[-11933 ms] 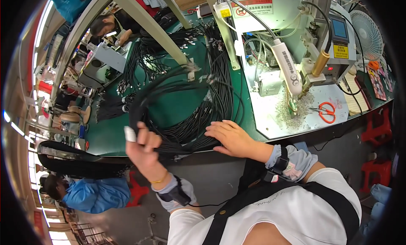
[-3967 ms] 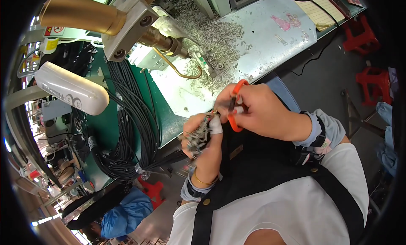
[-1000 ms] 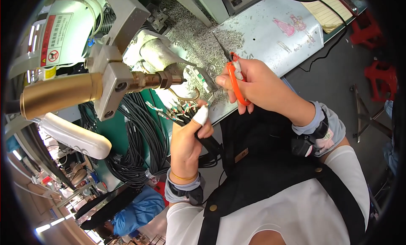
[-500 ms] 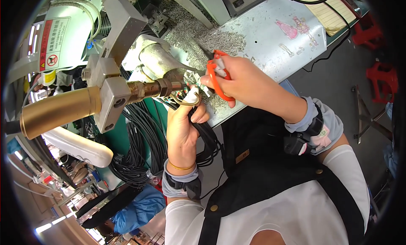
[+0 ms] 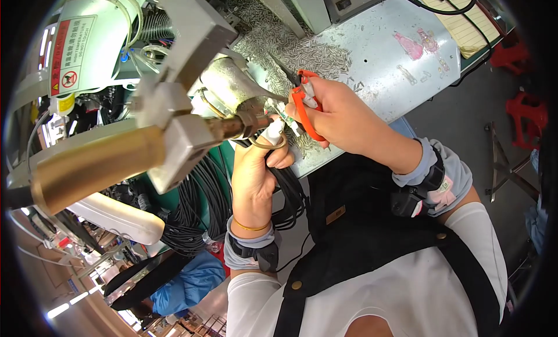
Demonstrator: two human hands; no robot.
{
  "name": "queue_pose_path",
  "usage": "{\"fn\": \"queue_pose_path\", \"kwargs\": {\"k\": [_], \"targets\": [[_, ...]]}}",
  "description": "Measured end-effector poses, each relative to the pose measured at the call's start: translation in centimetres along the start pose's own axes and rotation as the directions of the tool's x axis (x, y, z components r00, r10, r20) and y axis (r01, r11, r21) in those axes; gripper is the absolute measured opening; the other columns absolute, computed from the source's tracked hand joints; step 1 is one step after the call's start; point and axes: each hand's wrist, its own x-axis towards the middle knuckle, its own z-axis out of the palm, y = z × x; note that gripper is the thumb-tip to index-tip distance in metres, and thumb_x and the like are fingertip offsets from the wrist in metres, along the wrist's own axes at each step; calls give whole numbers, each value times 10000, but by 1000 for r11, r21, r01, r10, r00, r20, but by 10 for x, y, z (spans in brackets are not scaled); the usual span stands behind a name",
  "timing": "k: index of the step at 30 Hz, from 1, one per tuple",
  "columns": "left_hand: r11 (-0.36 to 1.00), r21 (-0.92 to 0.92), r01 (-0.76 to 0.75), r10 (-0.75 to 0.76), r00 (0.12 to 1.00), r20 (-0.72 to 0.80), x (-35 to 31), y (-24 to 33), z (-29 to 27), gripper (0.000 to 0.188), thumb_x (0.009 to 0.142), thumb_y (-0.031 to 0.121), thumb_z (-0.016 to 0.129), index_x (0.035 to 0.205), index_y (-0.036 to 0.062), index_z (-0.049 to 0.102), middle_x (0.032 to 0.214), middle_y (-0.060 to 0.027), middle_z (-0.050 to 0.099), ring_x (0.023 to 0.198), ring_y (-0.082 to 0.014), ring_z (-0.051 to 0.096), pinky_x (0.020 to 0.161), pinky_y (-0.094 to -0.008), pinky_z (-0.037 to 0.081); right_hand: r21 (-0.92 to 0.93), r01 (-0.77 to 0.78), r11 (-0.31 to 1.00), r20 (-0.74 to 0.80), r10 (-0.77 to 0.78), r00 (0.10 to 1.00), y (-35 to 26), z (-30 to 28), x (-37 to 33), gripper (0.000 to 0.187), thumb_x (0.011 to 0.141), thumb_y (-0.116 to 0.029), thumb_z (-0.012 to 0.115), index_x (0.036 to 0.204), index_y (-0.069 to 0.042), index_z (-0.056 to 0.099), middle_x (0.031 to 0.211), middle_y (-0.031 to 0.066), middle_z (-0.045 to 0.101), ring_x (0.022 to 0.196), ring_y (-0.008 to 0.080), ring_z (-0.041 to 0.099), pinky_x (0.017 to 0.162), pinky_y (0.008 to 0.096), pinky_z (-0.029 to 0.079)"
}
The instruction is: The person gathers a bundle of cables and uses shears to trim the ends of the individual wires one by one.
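Note:
My left hand (image 5: 253, 180), palm up with a white cover (image 5: 273, 131) on the thumb, pinches a small green circuit board (image 5: 285, 113) with white parts at its end. Black cables (image 5: 288, 189) run down beside this hand. My right hand (image 5: 346, 116) has its fingers through the orange-handled scissors (image 5: 307, 117); their dark blades point away, up and left. Its fingertips are close to the board; whether they touch it is hidden. A clamped brass-coloured soldering tool (image 5: 102, 162) reaches in from the left, its tip beside my left thumb. Around the thumb curves a thin brass tube (image 5: 268, 146).
A tapered metal nozzle (image 5: 232, 84) stands just beyond my hands. Many small silvery tube pieces (image 5: 311, 55) litter the metal worktop (image 5: 383, 75). Bundles of black cable (image 5: 195, 203) hang at left. A lined notepad (image 5: 468, 35) and a grey box (image 5: 354, 3) are at the far right.
The clamped soldering tool, blurred now, has shifted right toward my hands. The view has shifted slightly. Both hands keep their grip, with the scissors blades showing more.

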Motion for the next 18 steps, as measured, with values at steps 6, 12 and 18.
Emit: {"fn": "queue_pose_path", "kwargs": {"k": [6, 12, 18], "targets": [[999, 29, -43, 43, 999, -6, -3, -2, 4, 181, 794, 82, 574, 937, 4, 496, 593, 1, 413, 425, -60, 296, 418, -216, 244, 2, -12, 1000, 7, 11, 1000, 2, -1, 0, 132, 844, -141, 538, 827, -19, 492, 512, -5, 439, 403, 63, 399, 379, 221, 308], [996, -17, -88, 88, 996, 0, -4, -4, 6, 176, 793, 66, 555, 937, -2, 480, 593, -2, 407, 424, -59, 293, 416, -218, 245, 33, 5, 999, -7, -5, 1000, 4, 1, 1, 120, 845, -140, 535, 838, -26, 502, 509, -12, 423, 402, 58, 384, 382, 218, 300], [994, 33, -104, 103, 994, 34, -4, -2, 5, 185, 798, 78, 559, 942, 0, 474, 623, -19, 443, 430, -65, 305, 422, -218, 254, 27, 8, 1000, -1, -8, 1000, 5, 1, 0, 119, 850, -145, 529, 833, -34, 491, 512, -23, 414, 405, 53, 374, 387, 215, 296]]}}
